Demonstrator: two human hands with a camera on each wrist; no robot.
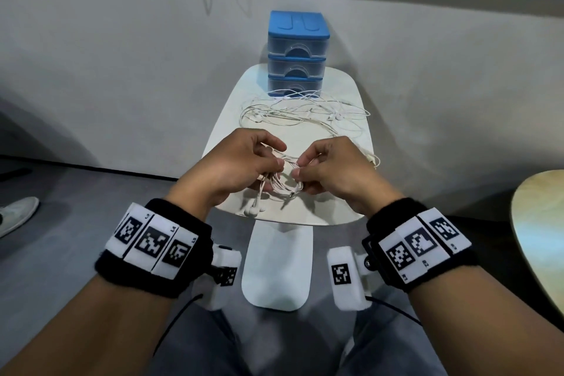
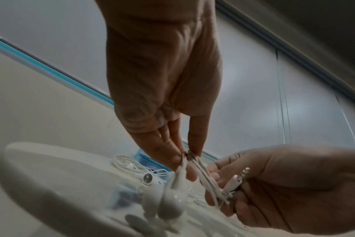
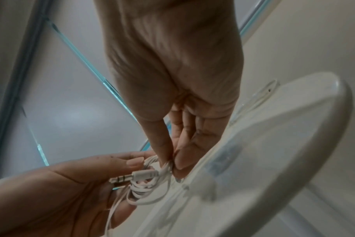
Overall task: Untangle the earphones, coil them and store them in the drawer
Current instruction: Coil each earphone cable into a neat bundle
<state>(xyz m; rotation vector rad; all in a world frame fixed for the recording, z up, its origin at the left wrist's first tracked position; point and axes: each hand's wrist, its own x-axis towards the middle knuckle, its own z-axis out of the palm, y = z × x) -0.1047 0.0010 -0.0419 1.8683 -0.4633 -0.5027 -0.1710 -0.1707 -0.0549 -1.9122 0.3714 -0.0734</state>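
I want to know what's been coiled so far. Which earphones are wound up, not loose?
The earphones held between the left hand and right hand: a tight coil. The others sprawl loose before the drawer unit.

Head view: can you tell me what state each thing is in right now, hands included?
Left hand: pinches the coiled earphones.
Right hand: pinches the same coil.
Coiled earphones: wound into a small coil above the table, earbuds and plug dangling.
Loose earphones: tangled, lying on the table.
Drawer unit: all three drawers closed.
Table: upright, carrying the drawer unit and the tangle.
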